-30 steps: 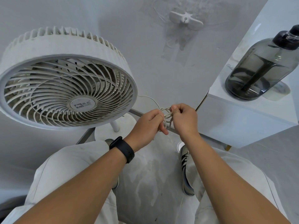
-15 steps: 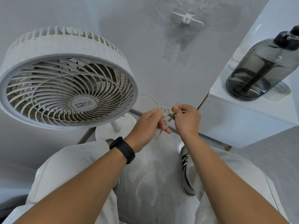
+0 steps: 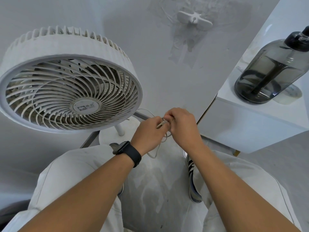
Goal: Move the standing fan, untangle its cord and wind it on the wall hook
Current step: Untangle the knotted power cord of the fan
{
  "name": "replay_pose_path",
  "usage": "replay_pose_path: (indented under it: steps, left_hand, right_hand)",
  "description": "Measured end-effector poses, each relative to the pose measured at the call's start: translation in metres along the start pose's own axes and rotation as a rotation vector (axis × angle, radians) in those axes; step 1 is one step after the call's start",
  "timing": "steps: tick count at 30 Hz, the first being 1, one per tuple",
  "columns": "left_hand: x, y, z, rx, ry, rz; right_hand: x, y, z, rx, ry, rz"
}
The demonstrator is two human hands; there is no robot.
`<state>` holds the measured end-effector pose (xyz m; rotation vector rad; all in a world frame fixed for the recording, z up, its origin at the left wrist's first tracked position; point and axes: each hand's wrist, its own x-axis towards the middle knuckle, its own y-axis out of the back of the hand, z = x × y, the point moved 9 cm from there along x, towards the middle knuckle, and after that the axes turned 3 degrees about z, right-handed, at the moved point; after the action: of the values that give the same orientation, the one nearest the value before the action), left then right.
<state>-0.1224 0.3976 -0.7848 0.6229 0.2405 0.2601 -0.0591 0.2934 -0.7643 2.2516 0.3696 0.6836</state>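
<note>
Cord [image 3: 164, 123] sits bunched in a small tangle between the two hands, in front of the person's knees and to about 4 o'clock of the standing fan [image 3: 70, 91]. The left hand [image 3: 148, 133] pinches the knot from its 8 o'clock side, the right hand [image 3: 181, 124] from 3 o'clock, fingers of both curled tight on the strands so that the knuckles nearly meet. A slack loop hangs from the tangle toward 6 o'clock, and a thin run of cord arcs off toward 10 o'clock, behind the fan's pole. The wall hook [image 3: 194, 19] lies well apart at 12 o'clock from the hands, its two arms spread roughly 9-to-3 across the wall. Judging by that, the knot must loosen first; then the right hand, the nearer one to the hook, looks better placed to carry the freed cord straight up.
</note>
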Motion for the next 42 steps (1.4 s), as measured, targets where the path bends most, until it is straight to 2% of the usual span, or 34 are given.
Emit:
replay_pose_path:
  steps: [4, 9, 12, 16, 23, 27, 32, 37, 42]
  left_hand:
    - [0.000, 0.003, 0.001, -0.059, 0.022, 0.042]
    - [0.003, -0.003, 0.004, -0.097, 0.052, 0.024]
    - [0.003, -0.007, 0.005, -0.100, 0.067, 0.002]
    - [0.002, -0.010, 0.005, -0.086, 0.072, -0.027]
    - [0.000, -0.010, 0.003, -0.127, 0.082, -0.002]
    - [-0.003, -0.011, 0.011, -0.107, 0.020, -0.005]
    - [-0.010, -0.004, 0.024, -0.489, -0.026, -0.044]
    - [-0.009, 0.002, 0.020, -0.291, -0.094, -0.006]
    - [-0.004, 0.000, 0.019, -0.290, -0.092, 0.010]
  right_hand:
    - [-0.001, 0.007, 0.003, 0.056, -0.070, 0.072]
    - [-0.005, 0.010, 0.015, 0.077, -0.289, 0.144]
    - [-0.009, 0.008, 0.023, 0.105, -0.420, 0.130]
    - [-0.008, 0.008, 0.032, 0.159, -0.503, 0.133]
    - [-0.006, -0.001, 0.042, 0.160, -0.569, 0.059]
    - [-0.009, -0.002, 0.055, 0.180, -0.645, 0.025]
    - [-0.018, 0.002, 0.090, 0.260, -0.834, 0.052]
    - [-0.009, 0.004, 0.071, 0.260, -0.722, 0.055]
    - [-0.008, 0.003, 0.053, 0.362, -0.673, -0.043]
